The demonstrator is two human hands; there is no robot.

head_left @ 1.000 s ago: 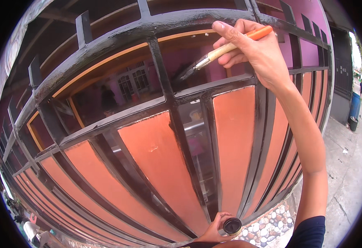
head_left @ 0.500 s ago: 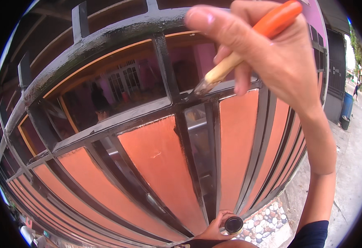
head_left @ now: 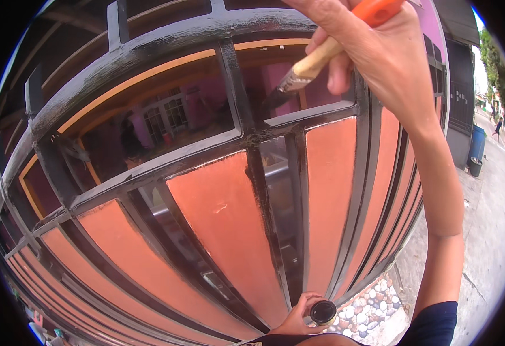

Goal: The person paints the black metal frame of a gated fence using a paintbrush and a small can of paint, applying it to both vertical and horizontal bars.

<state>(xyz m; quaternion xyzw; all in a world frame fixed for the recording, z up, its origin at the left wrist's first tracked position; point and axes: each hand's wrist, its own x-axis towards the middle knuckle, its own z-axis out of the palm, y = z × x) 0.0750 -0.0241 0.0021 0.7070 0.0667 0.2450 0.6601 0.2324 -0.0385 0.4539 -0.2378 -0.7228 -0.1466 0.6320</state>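
Gripped in my right hand (head_left: 388, 75) is a paintbrush (head_left: 316, 60) with an orange-tipped wooden handle, a metal band and dark bristles pointing down and left. Its bristles show in front of the black metal frame (head_left: 251, 139) of a gate, just right of an upright bar; I cannot tell whether they touch it. Below, at the bottom of the view, my left hand (head_left: 294, 320) is wrapped round a small round can (head_left: 323, 312) with a dark inside. Orange panels (head_left: 220, 213) fill the lower gate between dark bars. Some bars look glossy black, others dull grey.
Behind the upper bars lies a porch with pink walls and a white-barred window (head_left: 166, 118). White and brown pebbles (head_left: 370, 308) edge the ground at the gate's foot. To the right run a concrete pavement (head_left: 486, 230), a blue barrel (head_left: 477, 144) and distant people.
My right hand and the paintbrush have risen, with the bristles moving up from the crossbar joint. My left hand still holds the can at nearly the same place.
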